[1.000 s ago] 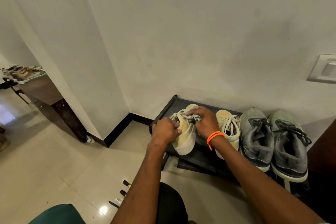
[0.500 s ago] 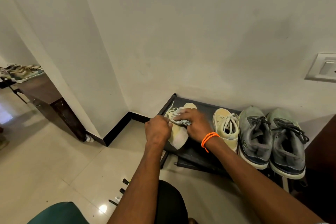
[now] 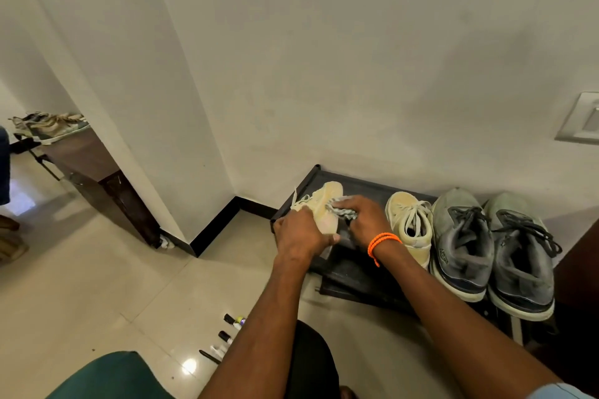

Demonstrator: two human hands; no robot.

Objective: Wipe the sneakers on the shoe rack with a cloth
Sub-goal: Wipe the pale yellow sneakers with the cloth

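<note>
Now | left hand [image 3: 299,232] grips cream sneaker [image 3: 325,208] | right hand [image 3: 363,219] presses bunched cloth [image 3: 341,211] on it

On the matt black shoe rack [image 3: 353,272], the pale yellow sneaker [image 3: 325,209] looks knit-textured under a crumpled cloth [image 3: 342,211]; right of it, grey sneakers [image 3: 492,253] look scuffed suede. Below, floor tiles [image 3: 97,285] shine glossy.

Below my grip, small bottles [image 3: 230,330] lie on the floor tiles [image 3: 97,285]; far right, a wall switch [image 3: 581,121].
</note>
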